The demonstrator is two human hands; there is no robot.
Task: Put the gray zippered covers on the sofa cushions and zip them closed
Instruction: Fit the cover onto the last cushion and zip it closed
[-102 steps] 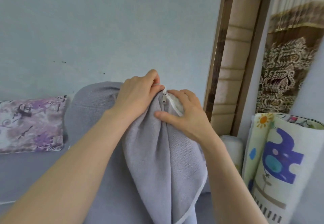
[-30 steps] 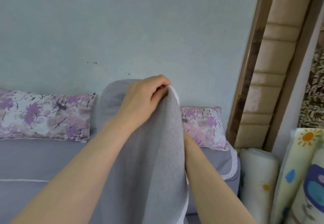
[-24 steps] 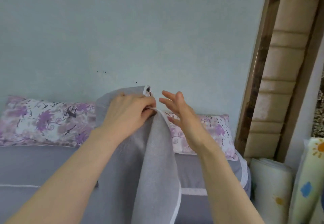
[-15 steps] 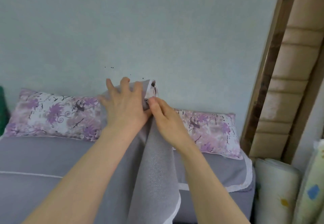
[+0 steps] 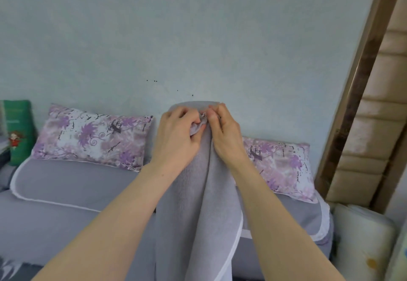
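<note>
a: the gray cover point(image 5: 198, 192), is that cloth?
b: yes, matt cloth with a fine ribbed weave, a bit rough. its white piping point(image 5: 234, 242) looks smoother.
a: and the zipper pull point(image 5: 204, 114)?
b: small and shiny, it looks like metal.
a: the pillows point(image 5: 94, 135)?
b: printed cloth, soft and matt. the sofa point(image 5: 66, 192) wears smooth gray cloth too.
a: the wall point(image 5: 198, 27)?
b: matt paint, faintly grainy. the door frame point(image 5: 352, 96) is brown wood with a slight sheen. the rolled mat point(image 5: 361, 236) looks smooth, foam or plastic, i can't tell.

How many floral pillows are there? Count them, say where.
2. One floral pillow lies left of the held gray cover, the other right of it; it may hide more.
</note>
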